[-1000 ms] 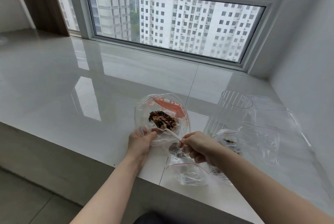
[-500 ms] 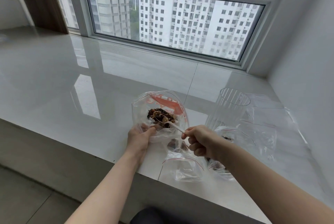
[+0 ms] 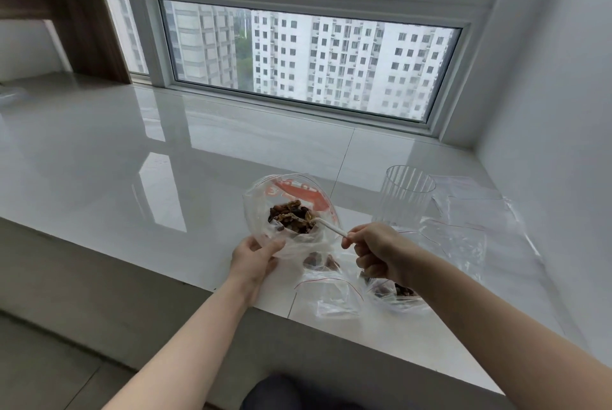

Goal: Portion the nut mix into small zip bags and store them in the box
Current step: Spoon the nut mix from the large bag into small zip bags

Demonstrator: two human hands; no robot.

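A wooden shelf unit (image 3: 66,12) stands at the far left end of a glossy white bench (image 3: 132,161) under a wide window (image 3: 308,58) facing white apartment towers. Near the front edge, the person's left hand (image 3: 255,259) pinches the near rim of a large clear bag (image 3: 288,207) with red print, holding its mouth open; the nut mix (image 3: 291,217) sits heaped inside it. The bowl of a white plastic spoon (image 3: 328,225) is pushed into the right side of that heap, its handle slanting down to the right hand (image 3: 381,250), whose grip is clenched around the handle's end. Just below the large bag, between the two hands, a small zip bag (image 3: 328,290) with a red seal line lies on the bench with a few dark pieces visible at its upper end. A second small bag (image 3: 394,293) holding some mix lies partly hidden under the right wrist. Behind the right hand stands a clear ribbed container (image 3: 405,197), upright and open-topped. Farther right, more clear zip bags (image 3: 463,237) lie spread flat on the bench beside a white wall (image 3: 556,95).
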